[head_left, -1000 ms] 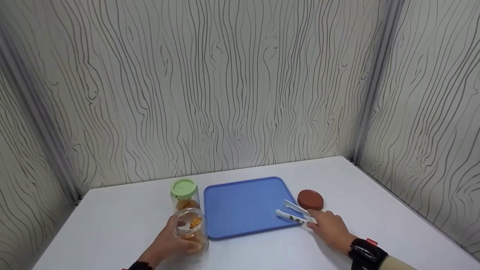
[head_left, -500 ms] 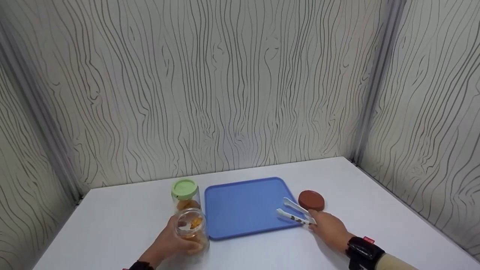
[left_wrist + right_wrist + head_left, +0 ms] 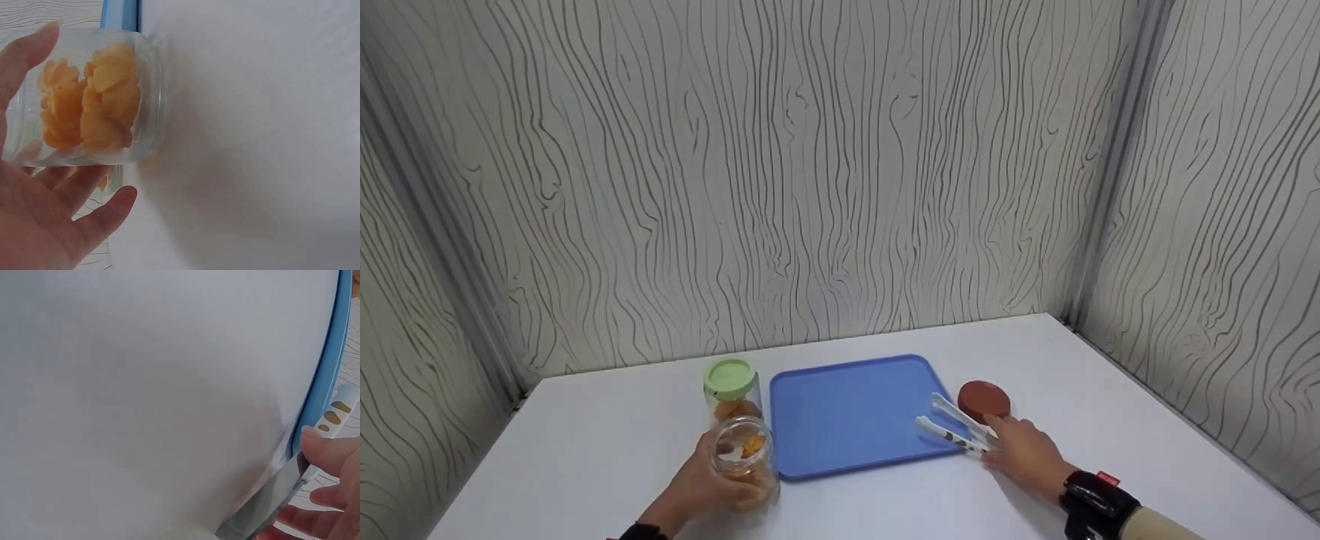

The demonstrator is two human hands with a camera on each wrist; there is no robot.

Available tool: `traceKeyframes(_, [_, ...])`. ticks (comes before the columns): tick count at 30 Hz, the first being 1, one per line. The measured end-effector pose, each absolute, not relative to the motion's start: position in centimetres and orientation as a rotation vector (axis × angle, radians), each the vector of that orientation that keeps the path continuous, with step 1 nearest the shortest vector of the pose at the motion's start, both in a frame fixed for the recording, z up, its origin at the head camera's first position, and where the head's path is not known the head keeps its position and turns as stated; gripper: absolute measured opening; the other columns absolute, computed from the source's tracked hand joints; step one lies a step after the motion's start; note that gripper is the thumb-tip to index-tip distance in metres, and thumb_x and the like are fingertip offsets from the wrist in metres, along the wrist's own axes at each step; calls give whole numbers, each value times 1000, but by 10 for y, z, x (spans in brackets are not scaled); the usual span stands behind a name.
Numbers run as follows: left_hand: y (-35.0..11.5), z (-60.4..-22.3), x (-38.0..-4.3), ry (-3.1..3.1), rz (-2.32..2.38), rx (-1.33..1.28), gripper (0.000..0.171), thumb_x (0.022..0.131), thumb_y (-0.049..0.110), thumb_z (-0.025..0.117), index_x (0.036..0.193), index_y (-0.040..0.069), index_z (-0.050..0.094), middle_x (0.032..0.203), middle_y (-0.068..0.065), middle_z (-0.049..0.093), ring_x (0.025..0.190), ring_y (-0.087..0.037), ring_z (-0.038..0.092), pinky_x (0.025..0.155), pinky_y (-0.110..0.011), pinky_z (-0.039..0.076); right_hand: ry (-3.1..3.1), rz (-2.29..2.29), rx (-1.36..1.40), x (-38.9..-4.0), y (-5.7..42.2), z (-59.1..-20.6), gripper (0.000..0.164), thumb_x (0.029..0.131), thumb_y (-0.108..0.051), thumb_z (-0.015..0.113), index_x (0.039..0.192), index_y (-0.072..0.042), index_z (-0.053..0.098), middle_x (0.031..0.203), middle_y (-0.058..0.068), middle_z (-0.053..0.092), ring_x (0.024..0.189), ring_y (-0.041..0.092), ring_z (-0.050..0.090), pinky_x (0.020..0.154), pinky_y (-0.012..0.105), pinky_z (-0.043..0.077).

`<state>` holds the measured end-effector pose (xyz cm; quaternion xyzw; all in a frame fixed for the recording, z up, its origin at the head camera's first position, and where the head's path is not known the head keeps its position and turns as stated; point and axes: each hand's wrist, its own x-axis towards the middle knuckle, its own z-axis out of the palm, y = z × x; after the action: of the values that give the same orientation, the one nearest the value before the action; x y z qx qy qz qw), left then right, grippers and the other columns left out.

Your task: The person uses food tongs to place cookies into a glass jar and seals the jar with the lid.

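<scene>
My left hand [image 3: 701, 480] holds an uncapped clear jar [image 3: 149, 101], thumb on one side and fingers on the other. Orange flower-shaped cookies [image 3: 109, 101] lie inside it. White tongs [image 3: 949, 435] with brown spots lie across the right rim of the blue tray [image 3: 847, 420], tips over the tray. At their handle end my right hand [image 3: 1027, 457] has the thumb on one side and fingers on the other, as the right wrist view shows. Just beyond those fingers lies a round brown-red lid [image 3: 984, 400].
Behind the held jar stands a second jar with a green lid [image 3: 730, 379] and cookies inside. The white table [image 3: 585, 450] meets patterned wall panels [image 3: 810, 187] at the back and sides.
The right hand has shifted slightly, its fingers straighter and nearer the brown-red lid. The tongs have moved a little with it. My left hand and its jar have stayed in place.
</scene>
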<state>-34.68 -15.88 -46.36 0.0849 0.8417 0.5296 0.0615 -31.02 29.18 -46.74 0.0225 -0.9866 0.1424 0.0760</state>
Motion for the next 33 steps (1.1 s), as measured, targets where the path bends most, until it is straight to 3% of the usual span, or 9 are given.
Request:
traceKeyframes(8, [-160,-462,-346,2535,1591,197,104,61,20,93,139,-6,30,129,-24,49,122,-41,45,102,-60,35,-2965,505,32,-311,301,-458,61,82,-25,77,128,9,55,121,29,57,113,48,52,93,60,43])
traceKeyframes(26, [-159,-463,-347,2509,1603,188,107,61,23,94,141,-4,28,140,-26,42,126,-41,42,104,-61,33,-2843,605,10,-330,303,-463,56,92,-25,67,131,12,51,128,37,49,116,51,49,95,60,42])
traceKeyframes(33, [-161,-465,-346,2538,1603,233,104,62,21,93,141,-4,30,134,-24,47,123,-40,44,101,-62,35,-2819,642,22,-339,305,-465,55,94,-23,64,131,15,49,126,38,49,114,51,51,94,60,42])
